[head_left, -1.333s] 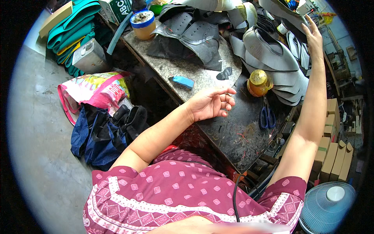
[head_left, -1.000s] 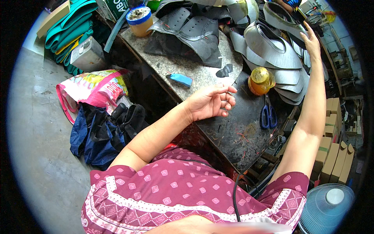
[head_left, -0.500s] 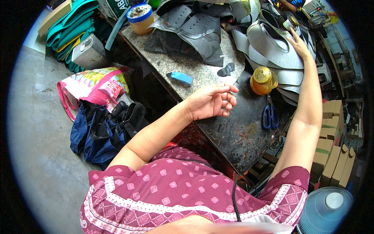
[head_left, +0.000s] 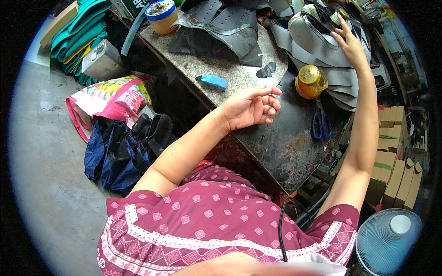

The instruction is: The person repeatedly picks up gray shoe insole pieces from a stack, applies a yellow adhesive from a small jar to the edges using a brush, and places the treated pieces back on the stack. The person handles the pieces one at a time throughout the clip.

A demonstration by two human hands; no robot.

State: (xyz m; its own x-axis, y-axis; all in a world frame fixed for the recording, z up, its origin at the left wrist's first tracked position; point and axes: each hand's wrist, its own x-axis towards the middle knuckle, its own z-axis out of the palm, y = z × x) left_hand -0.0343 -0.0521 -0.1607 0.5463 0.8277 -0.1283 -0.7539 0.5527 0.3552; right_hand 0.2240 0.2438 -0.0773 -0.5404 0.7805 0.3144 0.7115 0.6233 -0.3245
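Note:
My left hand (head_left: 251, 108) hovers over the near edge of the dark work table (head_left: 271, 156). Its fingers are curled in, thumb and forefinger close together; anything between them is too small to make out. My right arm stretches to the far right. There my right hand (head_left: 352, 48) has its fingers extended, the tips beside a small round container (head_left: 338, 17). Under and beside that hand lie stacked grey curved sheet pieces (head_left: 313, 46). A jar of amber liquid (head_left: 309, 85) and blue-handled scissors (head_left: 321, 125) sit between my hands.
A blue block (head_left: 213, 82) and dark scraps (head_left: 265, 70) lie on the speckled board (head_left: 189, 69). Beyond are black perforated pieces (head_left: 216, 30) and a blue-rimmed tub (head_left: 162, 17). Bags (head_left: 115, 156) stand at left; cartons (head_left: 386, 147) and a fan (head_left: 386, 239) at right.
My right hand has reached slightly farther away, its fingertips now alongside the round container. My left hand keeps nearly the same pose. The whole view has shifted a little.

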